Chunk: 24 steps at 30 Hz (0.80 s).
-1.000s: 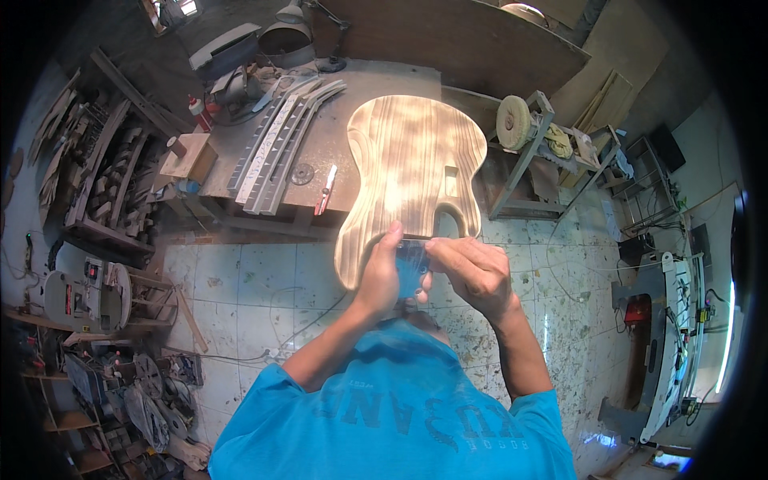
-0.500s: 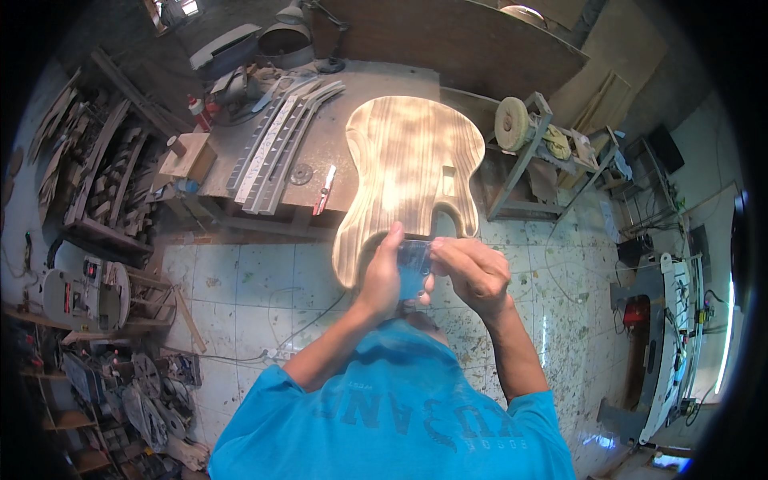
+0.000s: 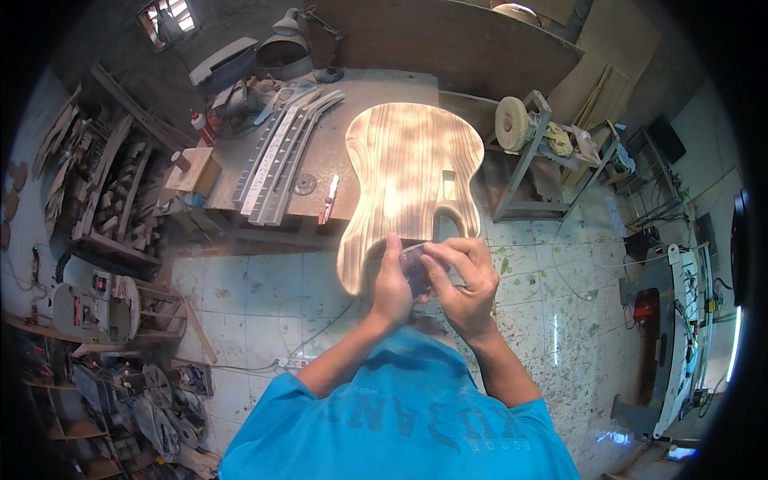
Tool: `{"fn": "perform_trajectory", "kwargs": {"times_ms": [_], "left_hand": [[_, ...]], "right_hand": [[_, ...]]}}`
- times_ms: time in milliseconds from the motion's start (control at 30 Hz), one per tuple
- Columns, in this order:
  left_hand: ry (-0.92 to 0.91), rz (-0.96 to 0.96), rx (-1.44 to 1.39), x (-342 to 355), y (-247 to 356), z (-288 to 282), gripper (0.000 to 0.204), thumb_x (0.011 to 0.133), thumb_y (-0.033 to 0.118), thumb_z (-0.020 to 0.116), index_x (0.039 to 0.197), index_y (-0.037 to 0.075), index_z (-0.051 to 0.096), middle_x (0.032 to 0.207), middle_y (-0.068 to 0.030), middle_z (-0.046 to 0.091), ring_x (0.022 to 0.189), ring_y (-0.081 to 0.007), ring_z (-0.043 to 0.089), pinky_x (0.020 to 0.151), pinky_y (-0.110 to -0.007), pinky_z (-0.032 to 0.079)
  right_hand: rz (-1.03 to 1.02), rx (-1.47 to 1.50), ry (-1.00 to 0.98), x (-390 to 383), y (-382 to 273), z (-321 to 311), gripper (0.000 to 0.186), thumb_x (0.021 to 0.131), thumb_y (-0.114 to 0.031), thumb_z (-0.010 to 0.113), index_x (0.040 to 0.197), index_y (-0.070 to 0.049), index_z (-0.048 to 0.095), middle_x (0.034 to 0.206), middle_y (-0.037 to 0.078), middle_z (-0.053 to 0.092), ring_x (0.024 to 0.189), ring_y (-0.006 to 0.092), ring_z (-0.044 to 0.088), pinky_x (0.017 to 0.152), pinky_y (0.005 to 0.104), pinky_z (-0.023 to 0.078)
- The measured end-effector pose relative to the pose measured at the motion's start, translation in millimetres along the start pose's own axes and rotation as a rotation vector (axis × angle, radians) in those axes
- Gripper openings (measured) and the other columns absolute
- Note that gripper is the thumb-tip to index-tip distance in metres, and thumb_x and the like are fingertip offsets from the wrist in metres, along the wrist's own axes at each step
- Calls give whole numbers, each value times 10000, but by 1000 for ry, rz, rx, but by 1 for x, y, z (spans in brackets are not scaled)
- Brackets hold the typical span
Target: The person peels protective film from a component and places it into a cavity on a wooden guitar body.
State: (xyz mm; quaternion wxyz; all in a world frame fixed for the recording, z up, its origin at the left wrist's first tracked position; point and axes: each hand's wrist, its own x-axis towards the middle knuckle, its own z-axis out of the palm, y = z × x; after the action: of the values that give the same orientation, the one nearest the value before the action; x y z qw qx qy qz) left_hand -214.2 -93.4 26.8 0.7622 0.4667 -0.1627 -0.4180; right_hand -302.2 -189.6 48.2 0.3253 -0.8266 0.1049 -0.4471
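In front of my chest, my left hand (image 3: 390,286) grips a small see-through plastic sheet or packet (image 3: 414,269), its thumb along the left edge. Which of the two it is, I cannot tell. The fingers of my right hand (image 3: 467,282) are bent and pinch the packet's upper right edge. Just beyond both hands lies an unfinished electric guitar body (image 3: 392,168) of pale wood with dark grain, its neck end towards me. It has a cut-out slot and overhangs the bench's near edge.
Several guitar necks (image 3: 276,160) lie on the workbench (image 3: 376,88), beside a round metal disc (image 3: 305,184) and a red-handled cutter (image 3: 329,200). Left are a wooden block (image 3: 192,172), a glue bottle (image 3: 202,128) and a rack of wood pieces (image 3: 120,192). A buffing wheel (image 3: 512,126) stands right.
My right hand has shifted slightly down and left along the plastic. The plastic has tilted and now looks darker. My view has moved a little.
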Motion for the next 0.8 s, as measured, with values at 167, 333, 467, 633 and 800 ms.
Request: {"fn": "perform_trajectory", "kwargs": {"times_ms": [167, 333, 467, 633, 800], "left_hand": [[39, 85, 132, -1, -7, -3, 842, 1124, 613, 150, 1048, -14, 708, 787, -24, 644, 673, -100, 568, 550, -255, 416], [8, 222, 225, 6, -18, -14, 779, 1127, 590, 157, 998, 20, 671, 755, -37, 633, 628, -122, 573, 537, -264, 447], [68, 221, 155, 5, -18, -10, 756, 1130, 577, 169, 986, 25, 664, 759, -38, 635, 643, -124, 595, 553, -262, 470], [154, 99, 141, 0, -6, 0, 765, 1127, 581, 182, 1009, 15, 683, 791, -67, 677, 630, -137, 599, 561, -281, 495], [45, 86, 94, 3, -13, -9, 859, 1113, 620, 145, 1084, -10, 727, 847, -44, 692, 666, -105, 578, 515, -263, 427]], "right_hand": [[-35, 17, 32, -2, 4, 2, 241, 792, 22, 833, 1021, -39, 789, 946, 78, 707, 839, 230, 654, 716, 355, 539], [-14, 74, 28, -2, 3, 6, 232, 798, 49, 810, 1013, -32, 784, 956, 82, 715, 851, 232, 665, 726, 356, 547], [-33, 65, 8, -3, 6, 6, 230, 799, 58, 802, 1009, -32, 781, 960, 86, 714, 857, 236, 670, 736, 356, 551], [-91, 87, -11, -1, 14, 5, 240, 806, 58, 807, 1021, -26, 744, 969, 98, 716, 833, 218, 670, 714, 341, 565], [-16, 251, 65, -2, 15, 14, 324, 827, 66, 802, 1077, -37, 623, 979, 119, 716, 803, 189, 665, 667, 322, 568]]}}
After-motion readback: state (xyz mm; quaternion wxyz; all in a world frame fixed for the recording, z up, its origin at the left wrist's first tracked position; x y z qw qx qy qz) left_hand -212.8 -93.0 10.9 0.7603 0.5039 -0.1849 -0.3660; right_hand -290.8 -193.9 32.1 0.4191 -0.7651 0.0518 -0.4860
